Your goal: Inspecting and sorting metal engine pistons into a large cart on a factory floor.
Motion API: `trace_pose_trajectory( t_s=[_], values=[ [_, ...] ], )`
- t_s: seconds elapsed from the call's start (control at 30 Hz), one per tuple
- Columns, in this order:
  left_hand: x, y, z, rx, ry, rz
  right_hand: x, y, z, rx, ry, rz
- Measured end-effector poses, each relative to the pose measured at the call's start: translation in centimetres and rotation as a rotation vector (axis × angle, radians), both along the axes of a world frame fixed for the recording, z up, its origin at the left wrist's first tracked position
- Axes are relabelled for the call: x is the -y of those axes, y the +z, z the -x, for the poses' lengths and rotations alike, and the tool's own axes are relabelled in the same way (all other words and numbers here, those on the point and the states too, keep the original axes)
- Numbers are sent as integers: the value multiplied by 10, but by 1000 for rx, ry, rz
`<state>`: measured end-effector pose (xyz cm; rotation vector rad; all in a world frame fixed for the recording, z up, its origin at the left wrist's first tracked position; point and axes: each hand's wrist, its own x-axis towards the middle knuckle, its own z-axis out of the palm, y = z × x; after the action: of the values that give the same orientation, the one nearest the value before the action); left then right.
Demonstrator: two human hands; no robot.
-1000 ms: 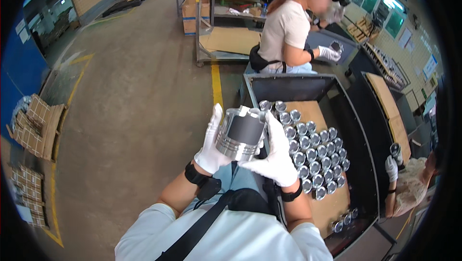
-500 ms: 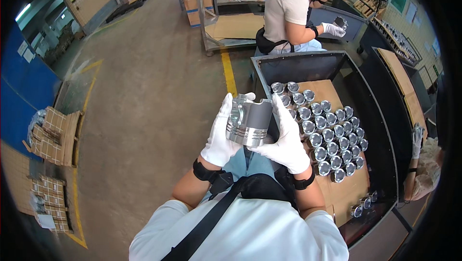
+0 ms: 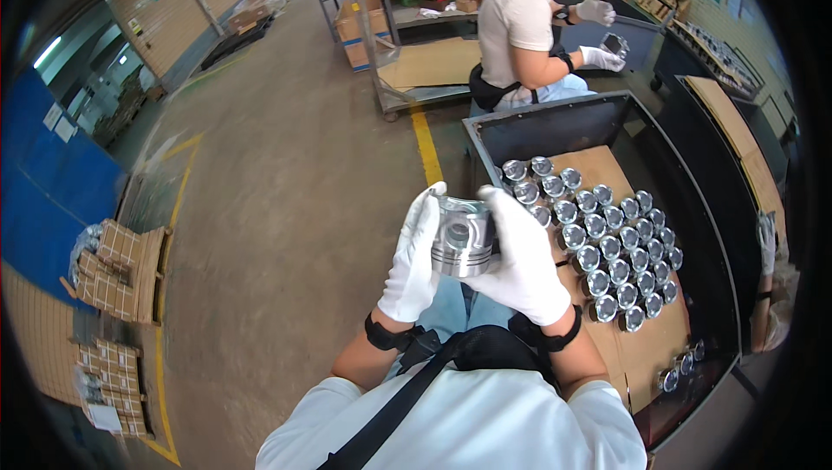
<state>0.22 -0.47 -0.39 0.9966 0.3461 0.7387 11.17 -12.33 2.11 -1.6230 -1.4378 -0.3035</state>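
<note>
A shiny metal piston (image 3: 459,246) is held up between my two white-gloved hands, in front of my lap. Its ring grooves are at the bottom and the round pin hole in its side faces me. My left hand (image 3: 411,262) grips its left side. My right hand (image 3: 525,257) wraps its right side, the thumb reaching under the lower edge. To the right, rows of similar pistons (image 3: 618,271) stand on brown cardboard (image 3: 594,349) inside a dark metal bin (image 3: 706,210).
A few more pistons (image 3: 668,379) stand at the bin's near end. Ahead, a co-worker (image 3: 520,23) in white gloves holds a piston (image 3: 614,43). Another gloved hand (image 3: 767,240) shows at far right. A shelf cart (image 3: 425,62) stands ahead; strapped boxes (image 3: 117,253) lie left.
The piston has turned in my hands: its dark grey skirt faced me, now the pin hole does. The co-worker's raised hand has come down. My view has shifted slightly.
</note>
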Motion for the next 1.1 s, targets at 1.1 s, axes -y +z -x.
trace_pose_trajectory(
  t_s=[1.1],
  values=[
    [-20,-10,5,204,-327,545,-2,-11,-10,-146,162,139]
  ],
)
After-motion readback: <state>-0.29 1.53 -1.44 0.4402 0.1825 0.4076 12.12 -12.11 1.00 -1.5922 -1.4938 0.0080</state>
